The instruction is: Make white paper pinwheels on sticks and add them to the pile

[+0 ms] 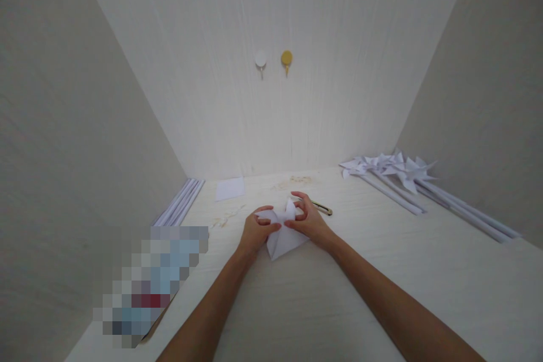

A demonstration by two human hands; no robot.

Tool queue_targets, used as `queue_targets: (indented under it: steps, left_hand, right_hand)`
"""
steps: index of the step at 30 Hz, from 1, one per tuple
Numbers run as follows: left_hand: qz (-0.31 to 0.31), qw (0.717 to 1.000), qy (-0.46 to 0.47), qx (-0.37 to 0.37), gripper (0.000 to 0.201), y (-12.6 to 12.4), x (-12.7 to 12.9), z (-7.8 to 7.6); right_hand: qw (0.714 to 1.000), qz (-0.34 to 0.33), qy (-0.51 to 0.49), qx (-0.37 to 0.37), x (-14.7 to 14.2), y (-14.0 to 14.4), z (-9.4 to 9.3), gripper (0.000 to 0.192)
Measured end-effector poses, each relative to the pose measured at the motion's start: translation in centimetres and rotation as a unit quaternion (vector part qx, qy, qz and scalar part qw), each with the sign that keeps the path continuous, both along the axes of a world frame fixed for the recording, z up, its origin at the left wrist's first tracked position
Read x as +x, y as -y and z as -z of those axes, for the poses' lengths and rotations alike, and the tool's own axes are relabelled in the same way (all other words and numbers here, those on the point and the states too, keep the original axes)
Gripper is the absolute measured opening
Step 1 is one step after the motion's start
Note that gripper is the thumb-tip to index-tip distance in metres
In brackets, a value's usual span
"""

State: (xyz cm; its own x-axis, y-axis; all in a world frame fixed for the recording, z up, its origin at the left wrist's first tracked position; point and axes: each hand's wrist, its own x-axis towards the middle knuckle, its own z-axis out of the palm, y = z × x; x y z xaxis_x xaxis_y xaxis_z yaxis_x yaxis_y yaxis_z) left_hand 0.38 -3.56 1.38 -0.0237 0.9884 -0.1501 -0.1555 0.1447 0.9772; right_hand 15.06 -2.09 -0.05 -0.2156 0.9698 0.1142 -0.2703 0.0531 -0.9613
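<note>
A folded white paper [283, 236] lies mid-table on the pale wooden table [382, 271], boxed in by cream walls [271, 113], with both arms stretched forward, the left hand [255, 232] and right hand [309, 222] pinching its top flaps with curled fingers.

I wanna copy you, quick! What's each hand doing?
Left hand: pinching the white folded paper square.
Right hand: pinching the same paper.

Partly covered by the left hand [254, 232] and right hand [309, 223]: folded white paper piece [283, 239]. Mostly hidden behind the right hand: small metal-and-black tool [323, 207]. Pixelated beyond recognition: blurred patch [150, 283] at lower left.
</note>
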Motion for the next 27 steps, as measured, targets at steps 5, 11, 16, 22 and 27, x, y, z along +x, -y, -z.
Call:
queue_targets:
  steps: [5,11,16,22,27]
  left_hand:
    - [-0.102,0.994,0.011,0.046,0.046,-0.8,-0.1,0.5]
    - [-0.178,0.98,0.065,0.059,0.027,-1.9,-0.3,1.4]
    - [-0.166,0.977,0.111,0.072,0.039,-1.9,0.0,1.4]
    - [-0.168,0.973,0.148,0.062,0.048,-1.5,0.1,0.9]
    - [-0.157,0.975,0.135,0.077,0.049,-1.2,0.2,0.9]
  right_hand:
    - [0.993,0.105,-0.06,0.003,0.0,0.2,-0.1,0.044]
    - [0.999,0.04,-0.001,0.033,-1.5,1.6,0.2,0.022]
    - [0.992,0.057,0.106,0.047,-2.3,2.2,0.1,0.015]
    - [0.992,0.093,0.082,0.009,-2.2,2.3,0.0,0.017]
    - [0.991,0.112,0.071,-0.001,-2.4,2.3,-0.2,0.018]
